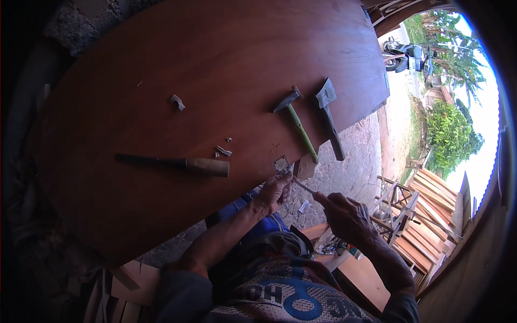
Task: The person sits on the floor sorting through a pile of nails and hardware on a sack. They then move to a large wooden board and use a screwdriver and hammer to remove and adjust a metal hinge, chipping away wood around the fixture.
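Note:
A large reddish-brown wooden panel (226, 81) lies in front of me. At its near edge is a small pale rectangular patch (280, 163), possibly a hinge plate or recess. My left hand (275, 192) is closed there, thumb and fingers pinched around the tip end of a slim metal shank (304, 186). What else the fingertips hold is hidden. Off the edge to the right, my right hand (347, 215) is wrapped round the handle of this tool, which looks like a screwdriver. A green-handled hammer (299, 129) and a flared-blade tool (329, 121) lie just beyond my hands.
A chisel with a wooden handle (207, 167) lies on the panel at left, near pale scraps (223, 152) and a crumpled piece (177, 102). Hinges (386, 81) sit at the far right edge. Stacked boards (425, 215) and a wooden frame (396, 202) stand right; a motorcycle (412, 56) is beyond.

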### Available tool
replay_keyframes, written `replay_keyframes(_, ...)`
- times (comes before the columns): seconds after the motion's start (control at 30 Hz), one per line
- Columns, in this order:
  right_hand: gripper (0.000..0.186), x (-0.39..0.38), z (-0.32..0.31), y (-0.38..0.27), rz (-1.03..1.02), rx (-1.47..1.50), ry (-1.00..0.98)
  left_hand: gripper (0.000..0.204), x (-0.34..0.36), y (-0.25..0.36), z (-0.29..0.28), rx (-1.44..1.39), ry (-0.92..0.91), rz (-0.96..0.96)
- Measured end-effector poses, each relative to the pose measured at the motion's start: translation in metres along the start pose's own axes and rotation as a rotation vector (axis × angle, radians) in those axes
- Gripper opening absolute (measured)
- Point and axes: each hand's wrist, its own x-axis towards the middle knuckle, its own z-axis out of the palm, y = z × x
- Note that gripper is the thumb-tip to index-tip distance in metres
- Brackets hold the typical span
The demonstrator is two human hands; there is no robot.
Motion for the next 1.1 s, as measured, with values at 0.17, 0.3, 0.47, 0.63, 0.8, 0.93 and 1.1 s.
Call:
replay_keyframes(0.17, 0.048, 0.005, -0.002, 0.003, -0.043, -0.032, -0.016, 0.025, 0.000, 0.000, -0.001, -0.049, -0.028, 0.000)
replay_keyframes(0.3, 0.047, 0.011, -0.005, 0.002, -0.011, 0.037, -0.058, 0.025, 0.000, -0.001, -0.005, -0.079, -0.054, 0.000)
replay_keyframes(0.47, 0.044, 0.025, -0.023, -0.003, -0.034, 0.084, -0.114, 0.026, 0.004, 0.000, -0.008, -0.151, -0.081, 0.001)
replay_keyframes(0.63, 0.044, 0.035, -0.017, -0.003, -0.141, -0.233, -0.181, 0.026, 0.011, -0.006, -0.011, -0.236, -0.078, 0.028)
replay_keyframes(0.8, 0.036, 0.044, -0.015, -0.004, 0.040, 0.108, -0.275, 0.025, 0.011, -0.012, -0.010, -0.315, -0.062, 0.036)
replay_keyframes(0.93, 0.040, 0.058, -0.027, -0.007, 0.909, 1.113, -0.300, 0.024, 0.009, -0.008, -0.004, -0.394, -0.031, 0.086)
replay_keyframes(1.1, 0.050, 0.045, -0.023, -0.009, 0.670, 0.881, -0.152, 0.024, 0.013, -0.014, 0.001, -0.367, 0.035, 0.098)
